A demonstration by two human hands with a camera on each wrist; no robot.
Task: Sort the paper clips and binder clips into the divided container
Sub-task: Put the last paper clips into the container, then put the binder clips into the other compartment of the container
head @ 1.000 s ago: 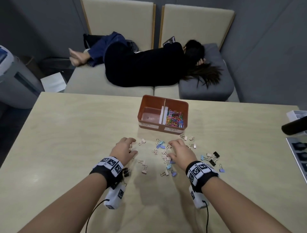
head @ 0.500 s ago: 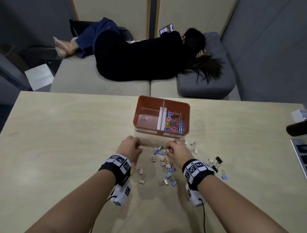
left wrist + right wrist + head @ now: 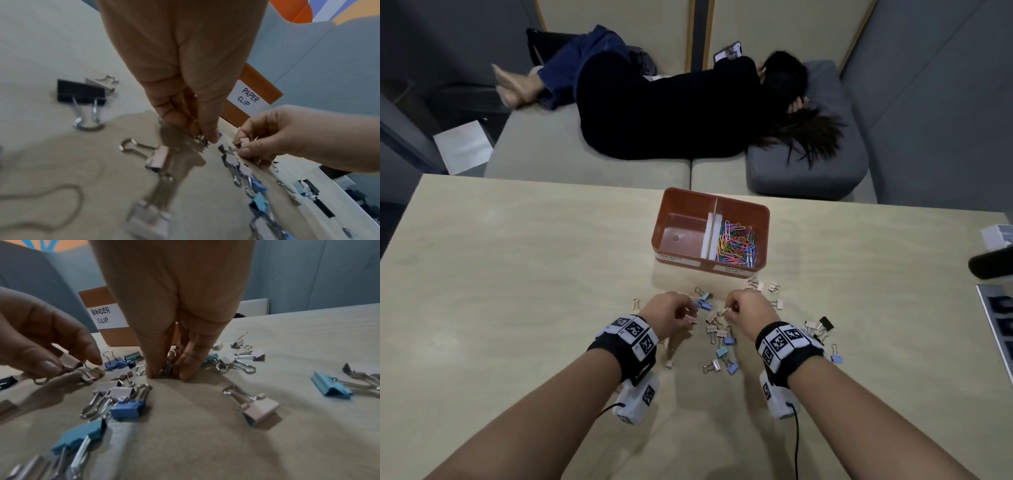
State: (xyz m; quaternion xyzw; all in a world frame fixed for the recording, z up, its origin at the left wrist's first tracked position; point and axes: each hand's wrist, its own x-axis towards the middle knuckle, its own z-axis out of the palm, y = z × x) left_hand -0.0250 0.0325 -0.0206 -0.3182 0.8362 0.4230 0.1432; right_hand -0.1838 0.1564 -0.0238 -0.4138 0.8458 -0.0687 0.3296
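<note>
Both hands have closed in toward the container: left hand and right hand each pinch 1 binder clip, its left compartment still empty.

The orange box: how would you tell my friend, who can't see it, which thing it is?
Find the big pale wooden table and look past the scattered binder clips toward its far edge. The orange box sits there. It is the only orange thing, split in two by a divider, with colourful paper clips only in its right half.
</note>
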